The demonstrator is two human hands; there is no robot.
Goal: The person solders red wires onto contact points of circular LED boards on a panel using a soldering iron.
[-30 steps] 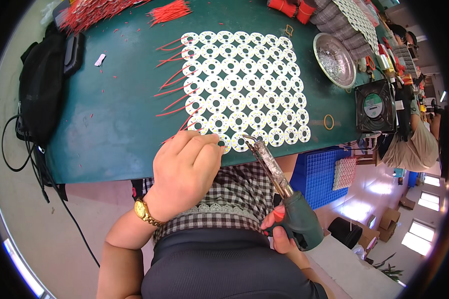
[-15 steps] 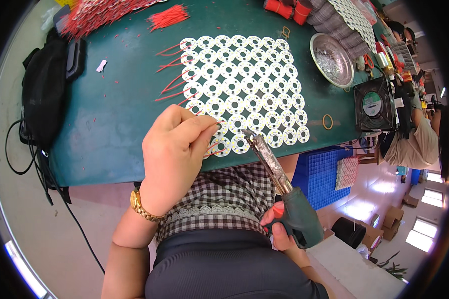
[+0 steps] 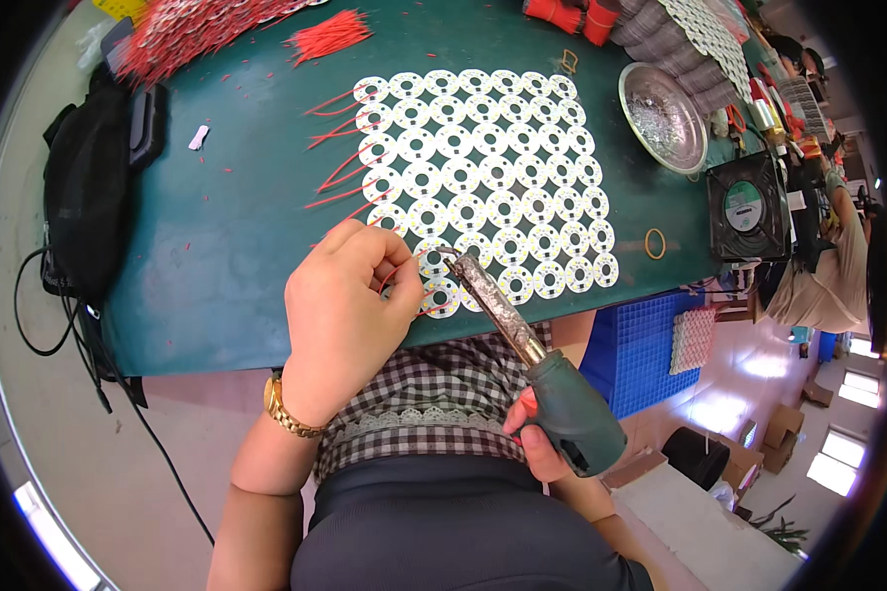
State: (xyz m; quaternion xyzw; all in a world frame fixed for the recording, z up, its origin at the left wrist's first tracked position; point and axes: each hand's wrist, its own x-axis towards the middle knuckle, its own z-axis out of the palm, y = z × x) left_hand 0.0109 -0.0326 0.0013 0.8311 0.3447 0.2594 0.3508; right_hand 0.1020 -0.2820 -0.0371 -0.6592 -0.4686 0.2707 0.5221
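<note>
A sheet of round white LED boards (image 3: 460, 177) lies on the green table, with red wires (image 3: 340, 175) attached along its left column. My left hand (image 3: 345, 305), wearing a gold watch (image 3: 284, 406), is closed in a pinch on a red wire (image 3: 386, 280) at the left end of the second row from the near edge. In my right hand (image 3: 537, 448) is a soldering gun (image 3: 577, 414) with a dark green body and a scorched metal barrel. Its bent tip meets or nearly meets that row's leftmost board, close to my left fingertips.
At the back left lie a bundle of red wires (image 3: 330, 37) and a wired board pile (image 3: 182, 34). To the right are a metal bowl (image 3: 663, 118), a fan (image 3: 747, 207) and a rubber band (image 3: 654, 243). A black bag (image 3: 94, 187) hangs over the left edge.
The soldering gun has moved left, its tip going from the second column to the leftmost board. My left fingers have drawn slightly left and down, still pinching.
</note>
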